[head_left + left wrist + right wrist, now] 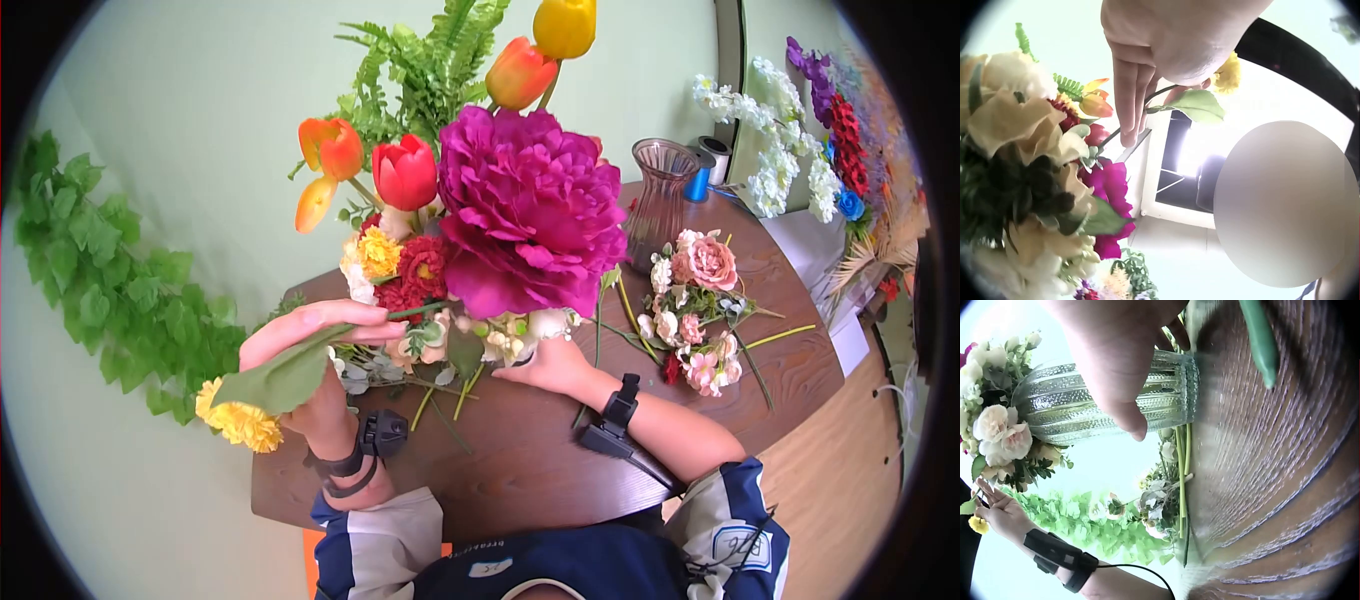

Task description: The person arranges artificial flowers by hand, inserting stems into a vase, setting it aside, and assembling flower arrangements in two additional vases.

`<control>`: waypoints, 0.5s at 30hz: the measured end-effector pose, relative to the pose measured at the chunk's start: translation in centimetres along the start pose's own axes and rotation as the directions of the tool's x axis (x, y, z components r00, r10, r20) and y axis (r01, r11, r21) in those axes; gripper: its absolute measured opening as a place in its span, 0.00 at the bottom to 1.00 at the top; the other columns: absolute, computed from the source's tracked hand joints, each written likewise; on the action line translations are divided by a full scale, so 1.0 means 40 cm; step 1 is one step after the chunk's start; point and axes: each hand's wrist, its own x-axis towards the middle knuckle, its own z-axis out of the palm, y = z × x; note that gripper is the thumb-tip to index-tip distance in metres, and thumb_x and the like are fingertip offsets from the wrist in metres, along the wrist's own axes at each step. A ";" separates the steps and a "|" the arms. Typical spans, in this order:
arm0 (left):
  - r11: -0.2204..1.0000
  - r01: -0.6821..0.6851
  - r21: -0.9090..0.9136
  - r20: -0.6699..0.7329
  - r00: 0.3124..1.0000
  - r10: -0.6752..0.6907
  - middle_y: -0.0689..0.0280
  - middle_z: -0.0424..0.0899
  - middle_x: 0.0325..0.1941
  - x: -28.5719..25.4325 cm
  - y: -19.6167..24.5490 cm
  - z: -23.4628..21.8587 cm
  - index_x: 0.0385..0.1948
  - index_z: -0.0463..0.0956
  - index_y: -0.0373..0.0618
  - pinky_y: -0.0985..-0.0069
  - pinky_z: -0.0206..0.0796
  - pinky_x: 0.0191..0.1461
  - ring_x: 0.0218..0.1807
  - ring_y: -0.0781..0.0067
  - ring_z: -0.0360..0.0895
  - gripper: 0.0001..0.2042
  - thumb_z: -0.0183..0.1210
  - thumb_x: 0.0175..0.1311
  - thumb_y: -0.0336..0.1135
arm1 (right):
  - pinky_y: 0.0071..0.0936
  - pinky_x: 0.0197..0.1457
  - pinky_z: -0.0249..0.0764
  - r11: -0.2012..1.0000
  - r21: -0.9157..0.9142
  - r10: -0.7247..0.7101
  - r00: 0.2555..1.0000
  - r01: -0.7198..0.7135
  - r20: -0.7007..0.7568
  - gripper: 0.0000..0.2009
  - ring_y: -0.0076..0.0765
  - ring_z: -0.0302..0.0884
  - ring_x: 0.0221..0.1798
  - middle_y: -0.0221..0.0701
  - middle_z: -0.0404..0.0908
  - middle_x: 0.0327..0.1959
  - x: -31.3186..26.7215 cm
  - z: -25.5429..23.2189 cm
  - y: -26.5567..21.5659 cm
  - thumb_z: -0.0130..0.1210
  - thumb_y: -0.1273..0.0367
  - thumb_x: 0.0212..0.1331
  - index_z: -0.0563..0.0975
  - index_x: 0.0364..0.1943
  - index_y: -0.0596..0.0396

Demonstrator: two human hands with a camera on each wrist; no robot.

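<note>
From the head, we see a leaf (275, 380) partly covering the left hand (325, 395), which pinches a yellow flower (239, 418) at eight o'clock of the bouquet (530, 210). The left wrist view crops the bouquet at nine o'clock. From the right wrist, the right hand (1107, 359) grips a vase (1054, 403) holding the bouquet; its textured glass blurs the inside.

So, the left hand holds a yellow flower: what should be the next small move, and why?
I would probably ease the stem of the yellow flower into the left side of the bouquet. The left hand pinches it with the stem pointing toward the red blooms, and the right hand grips the vase, so it should not tip.
</note>
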 end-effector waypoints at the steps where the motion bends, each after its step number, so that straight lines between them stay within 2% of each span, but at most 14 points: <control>1: 1.000 -0.010 0.001 0.003 1.000 0.010 0.35 0.75 0.29 0.012 0.001 -0.003 0.46 0.62 0.36 0.69 0.76 0.22 0.19 0.52 0.78 0.19 0.34 0.72 0.45 | 0.38 0.58 0.66 1.000 0.001 -0.015 1.000 0.015 -0.009 0.40 0.52 0.68 0.56 0.45 0.70 0.54 0.000 0.002 0.003 0.70 0.59 0.34 0.66 0.56 0.55; 2: 0.993 0.033 -0.115 0.067 0.997 -0.025 0.36 0.75 0.28 0.023 0.001 -0.011 0.46 0.62 0.35 0.68 0.76 0.22 0.19 0.52 0.78 0.21 0.34 0.72 0.48 | 0.39 0.58 0.66 0.996 -0.016 -0.088 0.996 0.088 -0.034 0.40 0.52 0.67 0.56 0.45 0.70 0.54 0.002 0.004 0.008 0.70 0.59 0.35 0.65 0.57 0.54; 3: 0.970 0.086 -0.227 0.136 0.989 -0.055 0.37 0.75 0.26 0.033 0.003 -0.015 0.46 0.61 0.34 0.67 0.76 0.21 0.19 0.52 0.78 0.24 0.34 0.71 0.51 | 0.39 0.58 0.66 0.996 -0.015 -0.093 0.995 0.093 -0.040 0.40 0.52 0.67 0.56 0.45 0.70 0.54 0.004 0.003 0.010 0.70 0.59 0.35 0.65 0.57 0.54; 4: 0.979 0.156 -0.133 0.100 0.985 -0.143 0.38 0.75 0.24 0.043 0.021 -0.009 0.45 0.62 0.31 0.66 0.77 0.21 0.20 0.51 0.78 0.28 0.35 0.69 0.56 | 0.38 0.58 0.65 0.996 -0.013 -0.087 0.996 0.087 -0.021 0.39 0.51 0.68 0.55 0.44 0.70 0.52 0.004 0.003 0.010 0.71 0.58 0.35 0.66 0.55 0.56; 7: 0.970 0.199 -0.137 0.076 0.979 -0.190 0.38 0.75 0.26 0.053 0.017 -0.031 0.45 0.63 0.30 0.65 0.77 0.22 0.20 0.49 0.78 0.30 0.36 0.68 0.57 | 0.38 0.57 0.65 0.998 -0.022 -0.066 0.998 0.066 -0.004 0.37 0.51 0.69 0.54 0.43 0.72 0.50 0.000 0.000 0.004 0.71 0.58 0.35 0.68 0.52 0.57; 8: 0.954 0.179 -0.239 0.210 0.969 -0.130 0.42 0.77 0.30 0.076 0.040 -0.024 0.45 0.67 0.34 0.61 0.77 0.30 0.27 0.49 0.80 0.21 0.43 0.69 0.48 | 0.38 0.57 0.65 0.998 -0.013 -0.055 0.998 0.055 -0.005 0.37 0.51 0.69 0.53 0.43 0.72 0.49 -0.001 -0.001 0.002 0.72 0.58 0.35 0.68 0.52 0.57; 9: 0.955 0.178 -0.239 0.212 0.969 -0.127 0.42 0.77 0.30 0.079 0.051 -0.027 0.45 0.67 0.34 0.61 0.77 0.30 0.27 0.49 0.80 0.21 0.43 0.69 0.48 | 0.38 0.57 0.66 0.999 -0.004 -0.045 0.999 0.045 -0.006 0.37 0.51 0.69 0.53 0.43 0.72 0.49 -0.001 -0.002 0.001 0.72 0.58 0.35 0.68 0.52 0.57; 11: 0.994 0.082 -0.068 0.274 0.960 -0.060 0.42 0.77 0.31 0.079 0.069 -0.036 0.42 0.68 0.32 0.62 0.77 0.30 0.28 0.51 0.80 0.19 0.45 0.69 0.44 | 0.38 0.57 0.65 0.999 -0.003 -0.050 0.999 0.050 -0.007 0.37 0.51 0.69 0.53 0.43 0.71 0.49 -0.002 -0.002 0.000 0.72 0.58 0.35 0.68 0.52 0.57; 12: 0.999 0.015 -0.041 0.239 0.971 -0.005 0.44 0.78 0.28 0.082 0.076 -0.025 0.41 0.69 0.33 0.66 0.76 0.30 0.25 0.55 0.80 0.16 0.46 0.68 0.41 | 0.38 0.58 0.65 0.999 0.000 -0.052 0.999 0.052 -0.006 0.37 0.51 0.69 0.53 0.43 0.71 0.49 -0.001 -0.002 0.000 0.72 0.58 0.34 0.68 0.52 0.57; 13: 0.999 0.013 -0.041 0.239 0.971 -0.003 0.44 0.78 0.28 0.088 0.083 -0.025 0.41 0.69 0.33 0.66 0.76 0.30 0.25 0.55 0.80 0.16 0.46 0.68 0.41 | 0.38 0.58 0.65 0.999 0.000 -0.054 0.999 0.054 -0.007 0.37 0.51 0.69 0.53 0.43 0.71 0.49 0.000 -0.002 0.000 0.72 0.58 0.34 0.68 0.52 0.57; 15: 0.966 -0.206 0.156 0.298 0.942 0.153 0.48 0.78 0.23 0.096 0.095 -0.029 0.40 0.70 0.35 0.70 0.75 0.29 0.22 0.58 0.79 0.14 0.46 0.69 0.39 | 0.38 0.58 0.65 0.999 -0.018 -0.048 0.999 0.048 -0.013 0.37 0.51 0.69 0.54 0.44 0.71 0.49 0.000 0.000 0.003 0.72 0.58 0.35 0.68 0.52 0.57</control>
